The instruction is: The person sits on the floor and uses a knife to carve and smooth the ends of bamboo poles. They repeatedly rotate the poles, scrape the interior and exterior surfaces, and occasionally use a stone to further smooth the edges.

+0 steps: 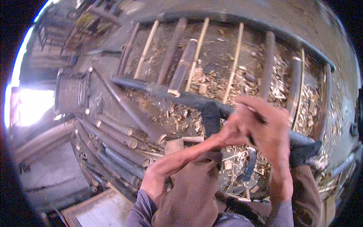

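Observation:
My left hand [235, 128] and my right hand [270, 121] are close together above the near rail of a ladder-like bamboo frame [166, 92]. The right hand curls in front of the left and partly covers it. Both look closed, with the fingers somewhat blurred; whatever lies between them is hidden. Thick dark crossbars and thin pale strips [234, 62] span the frame between its two long rails. A loose-looking bamboo piece [183, 68] with a pale cut end lies across it.
Wood chips [278, 77] litter the floor inside and around the frame. Several bamboo poles [117, 138] are piled at left, beside a slatted rack [70, 92]. One pole [126, 104] leans diagonally towards the frame. A curved dark piece [249, 164] lies between my legs.

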Available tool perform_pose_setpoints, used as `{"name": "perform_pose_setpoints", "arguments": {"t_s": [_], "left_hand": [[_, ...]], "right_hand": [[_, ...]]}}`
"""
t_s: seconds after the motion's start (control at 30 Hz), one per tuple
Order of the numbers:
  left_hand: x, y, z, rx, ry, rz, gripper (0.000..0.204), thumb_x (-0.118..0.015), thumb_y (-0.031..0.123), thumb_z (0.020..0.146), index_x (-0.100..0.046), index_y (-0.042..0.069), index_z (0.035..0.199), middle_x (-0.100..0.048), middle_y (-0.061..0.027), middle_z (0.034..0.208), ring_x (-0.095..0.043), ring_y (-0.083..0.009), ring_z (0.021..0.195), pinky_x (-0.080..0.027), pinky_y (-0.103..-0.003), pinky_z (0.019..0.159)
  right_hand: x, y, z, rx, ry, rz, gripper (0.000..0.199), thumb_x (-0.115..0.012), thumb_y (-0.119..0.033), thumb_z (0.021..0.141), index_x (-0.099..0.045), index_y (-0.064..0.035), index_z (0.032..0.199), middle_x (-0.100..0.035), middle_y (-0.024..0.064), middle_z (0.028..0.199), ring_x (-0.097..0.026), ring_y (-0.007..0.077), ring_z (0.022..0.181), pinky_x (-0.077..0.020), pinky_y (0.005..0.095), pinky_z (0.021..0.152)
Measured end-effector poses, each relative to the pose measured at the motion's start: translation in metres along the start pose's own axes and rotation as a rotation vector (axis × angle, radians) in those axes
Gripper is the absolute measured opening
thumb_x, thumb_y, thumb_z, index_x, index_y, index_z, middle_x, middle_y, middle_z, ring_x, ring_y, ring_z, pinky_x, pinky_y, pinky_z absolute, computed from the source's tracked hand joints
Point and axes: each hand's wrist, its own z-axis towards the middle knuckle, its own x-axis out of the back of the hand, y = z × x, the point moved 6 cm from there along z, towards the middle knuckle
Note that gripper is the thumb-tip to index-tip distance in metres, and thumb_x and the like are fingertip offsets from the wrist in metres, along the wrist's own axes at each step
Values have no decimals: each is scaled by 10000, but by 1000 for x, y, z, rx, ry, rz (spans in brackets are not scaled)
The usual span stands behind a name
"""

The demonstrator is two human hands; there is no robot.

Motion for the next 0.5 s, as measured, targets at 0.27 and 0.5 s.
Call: {"name": "perform_pose_setpoints", "arguments": {"t_s": [0.27,0.5], "left_hand": [[1,-3,5,122,-89,-4,412,-806,155,724,-557,39,1032,-626,-45,1002,-570,-120,937,-472,-310,796],[31,68,75,-228,-110,340,393,-800,120,705,-631,36,1050,-664,-44,1042,-606,-113,941,-501,-311,815]], "right_hand": [[0,-9,17,-163,-186,-11,175,-685,-103,842,-698,-87,1015,-669,93,680,-640,119,585,-482,273,543],[34,-88,44,237,465,-369,242,-620,-172,924,-654,-27,1115,-671,84,954,-629,139,892,-489,283,774]]}}
